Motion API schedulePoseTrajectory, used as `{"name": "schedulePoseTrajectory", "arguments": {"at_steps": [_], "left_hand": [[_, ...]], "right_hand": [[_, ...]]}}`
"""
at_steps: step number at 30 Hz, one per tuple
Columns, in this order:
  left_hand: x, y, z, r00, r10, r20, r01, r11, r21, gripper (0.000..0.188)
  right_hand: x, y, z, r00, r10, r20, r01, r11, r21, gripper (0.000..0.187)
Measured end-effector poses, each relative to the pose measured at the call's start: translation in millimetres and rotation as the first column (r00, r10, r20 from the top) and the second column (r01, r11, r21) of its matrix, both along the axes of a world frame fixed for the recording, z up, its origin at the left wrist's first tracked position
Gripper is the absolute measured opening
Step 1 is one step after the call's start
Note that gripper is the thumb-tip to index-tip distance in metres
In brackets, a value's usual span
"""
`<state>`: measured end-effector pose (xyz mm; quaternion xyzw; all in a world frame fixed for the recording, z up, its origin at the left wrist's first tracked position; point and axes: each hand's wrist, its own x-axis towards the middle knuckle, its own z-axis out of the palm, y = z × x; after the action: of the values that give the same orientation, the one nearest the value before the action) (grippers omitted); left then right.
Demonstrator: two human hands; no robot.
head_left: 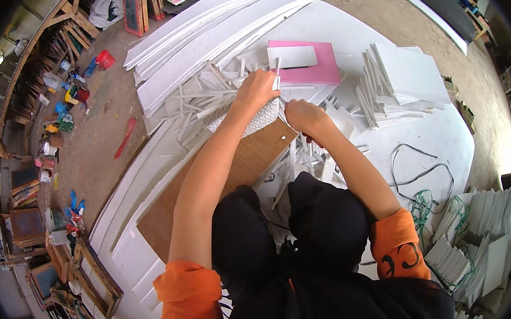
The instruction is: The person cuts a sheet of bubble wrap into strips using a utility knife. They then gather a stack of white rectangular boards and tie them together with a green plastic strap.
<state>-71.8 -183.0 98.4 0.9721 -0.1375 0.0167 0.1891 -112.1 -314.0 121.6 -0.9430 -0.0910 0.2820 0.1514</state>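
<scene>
My left hand (258,90) is closed, its fingers curled over the edge of a white piece with a woven-looking textured surface (262,119). A thin white strip stands up beside its fingertips. Just to the right and nearer to me, my right hand (305,118) is closed too, its fingers wrapped round something mostly hidden underneath. The two hands almost touch. Under the textured piece lies a brown wooden board (231,160), slanting from upper right to lower left, with a small white fleck near its far corner. Loose white offcuts (200,94) are heaped around both hands.
Beyond my hands sits a pink board (324,60) with a white rectangle on it. Stacked white panels (410,74) stand at right; long white sheets (195,39) lie at the far left. Bundled white pieces (485,242) are at lower right. Paint containers (77,93) and frames line the left floor.
</scene>
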Motion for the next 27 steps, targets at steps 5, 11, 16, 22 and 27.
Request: {"name": "schedulePoseTrajectory", "arguments": {"at_steps": [5,11,16,22,27], "left_hand": [[4,-1,-1,0.999,0.011,-0.046,-0.011,1.0,-0.004,0.034],[-3,-5,-4,0.999,-0.031,0.011,0.031,1.0,-0.003,0.035],[-1,-5,-11,0.999,-0.028,0.04,0.028,1.0,-0.001,0.035],[-5,-4,-8,1.0,-0.029,0.007,0.029,0.999,0.017,0.037],[-4,1,-6,0.999,0.013,0.039,-0.013,1.0,-0.002,0.037]], "right_hand": [[10,0,-15,1.0,0.006,0.026,-0.006,1.0,0.003,0.023],[20,4,-50,0.999,0.037,0.009,-0.036,0.999,-0.037,0.023],[23,9,-48,0.999,-0.023,-0.033,0.023,1.0,-0.006,0.023],[13,7,-26,0.995,0.025,-0.097,-0.031,0.998,-0.06,0.017],[4,-3,-26,0.996,0.094,0.004,-0.094,0.996,-0.005,0.02]]}}
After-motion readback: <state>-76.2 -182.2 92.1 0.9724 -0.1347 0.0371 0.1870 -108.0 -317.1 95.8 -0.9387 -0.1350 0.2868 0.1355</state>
